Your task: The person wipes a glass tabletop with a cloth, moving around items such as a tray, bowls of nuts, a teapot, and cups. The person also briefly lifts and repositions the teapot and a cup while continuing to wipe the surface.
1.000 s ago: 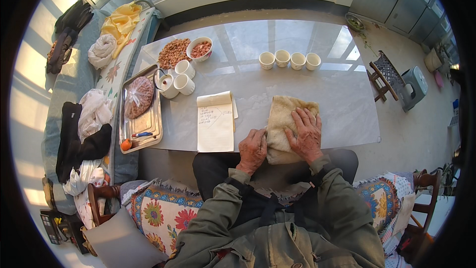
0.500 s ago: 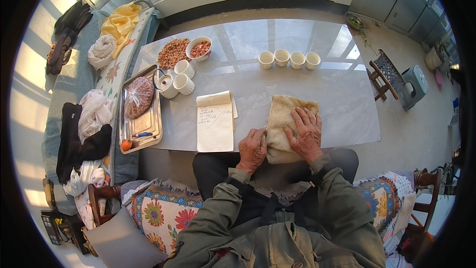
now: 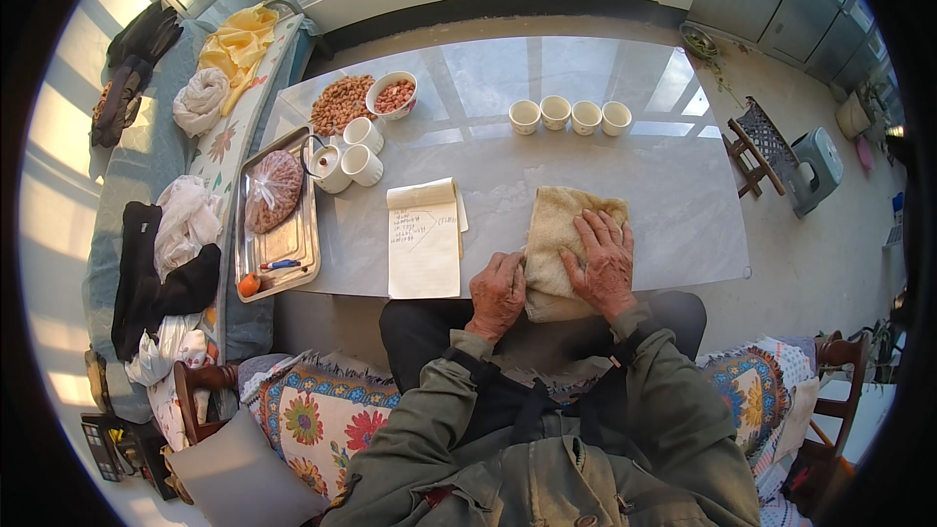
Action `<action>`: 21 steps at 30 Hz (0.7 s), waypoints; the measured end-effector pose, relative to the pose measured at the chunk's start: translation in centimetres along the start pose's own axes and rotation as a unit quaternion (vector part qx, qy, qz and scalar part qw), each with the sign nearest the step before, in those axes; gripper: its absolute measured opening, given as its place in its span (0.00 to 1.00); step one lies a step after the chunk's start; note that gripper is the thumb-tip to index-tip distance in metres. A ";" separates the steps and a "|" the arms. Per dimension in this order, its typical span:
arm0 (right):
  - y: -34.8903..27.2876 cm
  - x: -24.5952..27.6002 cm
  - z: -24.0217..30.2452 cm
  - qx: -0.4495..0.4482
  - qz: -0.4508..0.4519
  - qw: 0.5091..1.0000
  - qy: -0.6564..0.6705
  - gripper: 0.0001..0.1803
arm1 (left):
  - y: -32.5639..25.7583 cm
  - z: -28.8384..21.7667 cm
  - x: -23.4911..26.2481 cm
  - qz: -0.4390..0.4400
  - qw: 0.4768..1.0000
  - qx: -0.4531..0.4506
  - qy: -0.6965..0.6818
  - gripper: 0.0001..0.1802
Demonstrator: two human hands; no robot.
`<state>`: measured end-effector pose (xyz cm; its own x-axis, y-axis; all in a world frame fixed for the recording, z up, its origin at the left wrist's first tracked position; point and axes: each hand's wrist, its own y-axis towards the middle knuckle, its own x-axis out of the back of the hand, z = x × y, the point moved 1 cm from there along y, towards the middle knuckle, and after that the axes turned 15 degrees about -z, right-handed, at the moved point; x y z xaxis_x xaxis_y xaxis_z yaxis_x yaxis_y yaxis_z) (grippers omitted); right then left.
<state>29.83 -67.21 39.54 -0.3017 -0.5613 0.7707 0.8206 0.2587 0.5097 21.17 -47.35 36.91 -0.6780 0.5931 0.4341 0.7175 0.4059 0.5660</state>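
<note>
A folded beige towel (image 3: 549,224) lies at the table's near edge, its lower end hanging over toward my lap. My right hand (image 3: 602,262) rests flat on top of it, fingers stretched out. At the towel's left edge is my left hand (image 3: 498,295), its fingers curled and closed on the border of the cloth. To the left of that hand lies an open notepad (image 3: 424,244) with handwriting on its upper part. Four-sided and pale grey, the glossy table (image 3: 644,171) carries all of these.
Several white cups (image 3: 586,118) stand in a row at the back. Left of the notepad are two more cups (image 3: 362,165), a white teapot (image 3: 330,168), a bowl of peanuts (image 3: 392,96), a peanut heap (image 3: 342,104) and a metal tray (image 3: 293,268) bearing a bagged lot (image 3: 272,193).
</note>
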 end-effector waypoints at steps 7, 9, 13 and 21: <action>-0.1 -0.1 -0.2 -0.006 0.007 1.000 0.004 0.35 | 0.0 0.0 0.0 -0.001 1.000 -0.001 0.003 0.10; -0.1 -0.2 -0.2 -0.005 0.006 1.000 0.006 0.35 | 0.0 0.0 0.0 -0.002 1.000 0.003 0.001 0.10; -0.1 -0.2 -0.2 -0.007 0.006 1.000 0.004 0.34 | -0.1 0.1 -0.1 0.004 1.000 -0.001 0.007 0.12; -0.1 -0.2 -0.2 -0.003 0.002 1.000 0.006 0.34 | 0.0 -0.1 0.0 -0.006 1.000 0.000 0.005 0.10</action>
<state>29.90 -67.32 39.29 -0.2931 -0.5701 0.7675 0.8249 0.2551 0.5045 21.15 -47.42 36.93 -0.6878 0.5810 0.4351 0.7096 0.4120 0.5716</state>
